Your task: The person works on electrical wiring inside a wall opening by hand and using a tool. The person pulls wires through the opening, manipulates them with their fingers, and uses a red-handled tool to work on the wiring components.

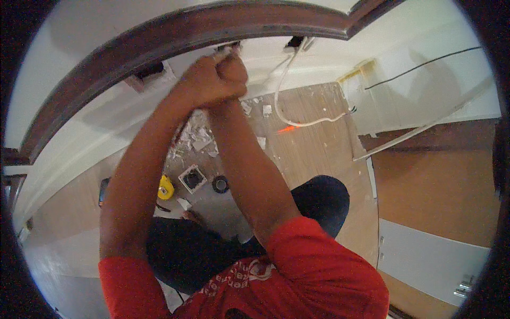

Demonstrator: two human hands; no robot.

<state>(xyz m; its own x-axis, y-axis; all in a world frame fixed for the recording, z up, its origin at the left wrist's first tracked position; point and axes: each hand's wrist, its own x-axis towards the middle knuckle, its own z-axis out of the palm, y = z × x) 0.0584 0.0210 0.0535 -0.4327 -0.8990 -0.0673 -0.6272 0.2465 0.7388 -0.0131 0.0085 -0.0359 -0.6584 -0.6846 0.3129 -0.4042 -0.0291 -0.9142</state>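
Observation:
Both my arms reach forward to the wall, and my hands meet just below the dark wooden trim (212, 24). My left hand (203, 84) is closed, pressed against my right hand (232, 70), which is also closed. Whatever they grip is hidden by the fingers. Right beyond them is a rough wall cutout (229, 46) with pale, broken edges. Another rectangular cutout (151, 70) opens in the wall to the left, and a smaller dark hole (295, 41) lies to the right. From that hole a white cable (277, 98) hangs down and curves over the floor.
White debris (194, 133) litters the wooden floor beneath my arms. Nearer me lie a yellow tape measure (166, 188), a square white box (192, 179) and a black tape roll (220, 184). An orange pointed object (288, 129) lies near the cable. Wood-and-white furniture (425, 255) stands right.

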